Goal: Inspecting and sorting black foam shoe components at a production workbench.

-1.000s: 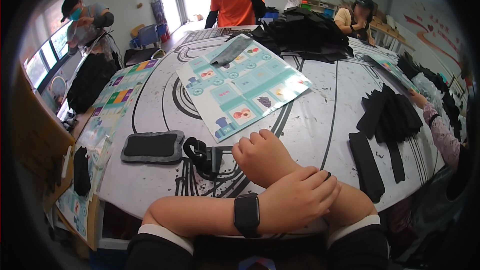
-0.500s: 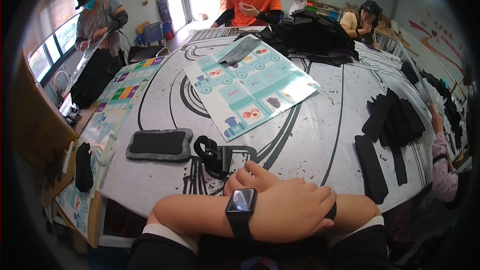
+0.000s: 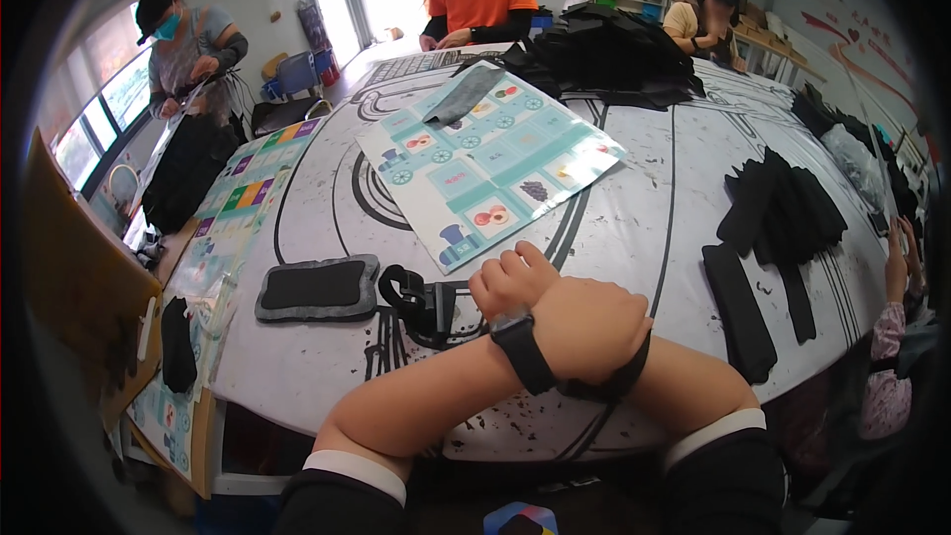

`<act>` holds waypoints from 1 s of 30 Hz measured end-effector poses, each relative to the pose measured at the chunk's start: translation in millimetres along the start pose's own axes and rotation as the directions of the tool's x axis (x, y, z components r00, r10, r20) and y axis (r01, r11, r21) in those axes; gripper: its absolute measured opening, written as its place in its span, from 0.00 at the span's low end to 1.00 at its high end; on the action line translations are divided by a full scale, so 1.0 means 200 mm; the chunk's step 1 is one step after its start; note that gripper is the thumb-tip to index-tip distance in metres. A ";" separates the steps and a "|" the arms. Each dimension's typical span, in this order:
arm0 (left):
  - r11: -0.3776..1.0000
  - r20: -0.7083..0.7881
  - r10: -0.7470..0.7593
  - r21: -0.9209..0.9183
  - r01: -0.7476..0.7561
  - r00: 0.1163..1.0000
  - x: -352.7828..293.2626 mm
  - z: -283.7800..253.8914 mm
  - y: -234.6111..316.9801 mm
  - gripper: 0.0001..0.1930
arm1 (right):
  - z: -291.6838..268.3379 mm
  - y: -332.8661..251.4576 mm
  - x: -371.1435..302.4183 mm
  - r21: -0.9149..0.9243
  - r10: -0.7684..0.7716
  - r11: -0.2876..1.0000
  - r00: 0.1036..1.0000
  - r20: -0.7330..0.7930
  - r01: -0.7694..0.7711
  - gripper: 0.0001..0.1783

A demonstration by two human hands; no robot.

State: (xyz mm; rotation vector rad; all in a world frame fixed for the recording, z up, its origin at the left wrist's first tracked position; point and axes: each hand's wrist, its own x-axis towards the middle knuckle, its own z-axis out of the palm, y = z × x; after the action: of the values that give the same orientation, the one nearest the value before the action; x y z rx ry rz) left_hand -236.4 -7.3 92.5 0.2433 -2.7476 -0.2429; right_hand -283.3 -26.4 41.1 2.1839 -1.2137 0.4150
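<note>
My left hand point(image 3: 599, 327) crosses over my right wrist, its fingers closed round the far side. A black band point(image 3: 634, 367) runs under that hand and round the right wrist. I wear a black watch point(image 3: 525, 352) on the left wrist. My right hand point(image 3: 513, 282) is curled into a loose fist above the table, palm hidden. Left of it lies a black strap with a buckle point(image 3: 421, 307). Beside the strap is a flat black pad with grey edging point(image 3: 317, 287).
A printed fruit sheet point(image 3: 485, 173) with a grey cloth strip point(image 3: 466, 96) lies ahead. Black cloth pieces point(image 3: 783, 208) and a long black piece point(image 3: 738, 312) lie at right, a big black pile point(image 3: 614, 54) at the far side. Several people are around the table.
Both my hands have risen and moved forward over the table, still crossed. More of the black band shows below the left hand. The person in orange has lowered their hands.
</note>
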 end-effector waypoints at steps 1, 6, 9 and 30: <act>0.997 0.028 -0.024 -0.067 0.026 0.999 0.01 0.00 -0.01 0.14 | -0.01 -0.01 0.01 0.037 0.033 0.999 0.999 -0.010 -0.032 0.06; 0.971 0.003 0.042 -0.234 -0.040 0.999 0.02 -0.04 -0.04 0.12 | 0.03 0.03 -0.02 -0.010 0.060 0.998 0.998 -0.016 -0.060 0.06; 0.968 -0.065 0.077 -0.234 -0.090 0.995 0.02 -0.03 -0.02 0.11 | 0.01 0.07 -0.02 -0.063 0.083 0.995 0.994 0.065 -0.079 0.06; 0.807 -0.326 0.249 -0.451 -0.382 0.912 0.00 -0.14 0.05 0.10 | -0.17 0.21 0.01 0.094 0.170 0.979 0.978 0.118 -0.182 0.05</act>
State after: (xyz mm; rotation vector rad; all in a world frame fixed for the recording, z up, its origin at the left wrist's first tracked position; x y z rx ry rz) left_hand -227.2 -2.2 120.1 -0.3116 -2.3143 -0.7693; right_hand -317.3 -23.0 82.6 2.2193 -1.4838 0.4450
